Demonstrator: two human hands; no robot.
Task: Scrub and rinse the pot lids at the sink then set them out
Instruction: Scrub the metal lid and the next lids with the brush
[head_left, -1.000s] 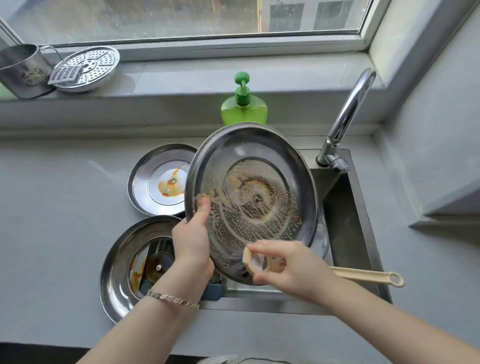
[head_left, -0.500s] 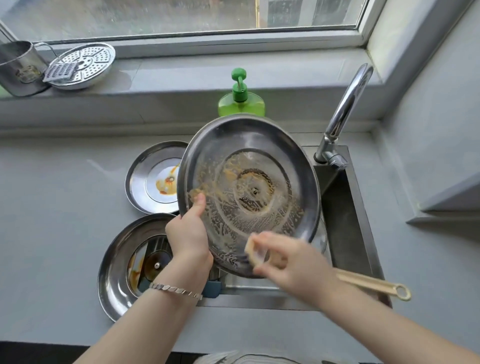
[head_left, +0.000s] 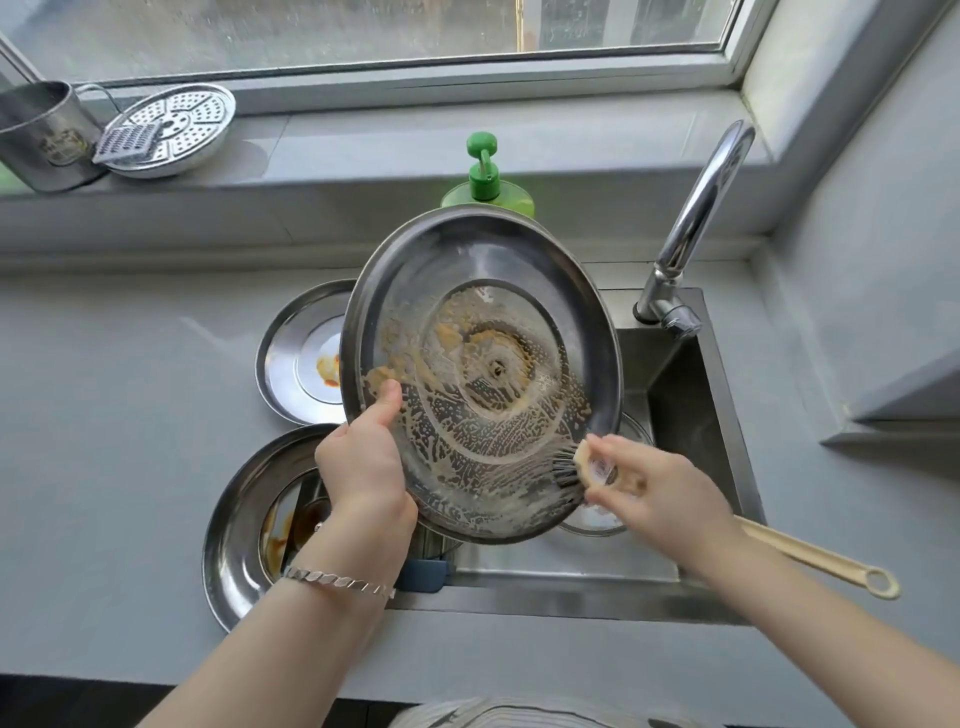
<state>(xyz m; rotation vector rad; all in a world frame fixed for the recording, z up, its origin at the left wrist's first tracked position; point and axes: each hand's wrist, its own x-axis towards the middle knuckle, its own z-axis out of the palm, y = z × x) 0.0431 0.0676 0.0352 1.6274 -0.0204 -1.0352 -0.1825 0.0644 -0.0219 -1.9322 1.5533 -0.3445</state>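
Farther right than before, brush (head_left: 810, 556) is scrubbing lid (head_left: 483, 374) at its lower rim. Meanwhile right hand (head_left: 660, 493) is gripping brush, left hand (head_left: 363, 462) is pinching lid's left edge.

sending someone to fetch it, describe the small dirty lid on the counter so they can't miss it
Find the sink, then the counter on its left, where two steel lids lie. It is the far lid, nearer the window sill. It is smaller than the near lid and has an orange-red stain, not brown smears.
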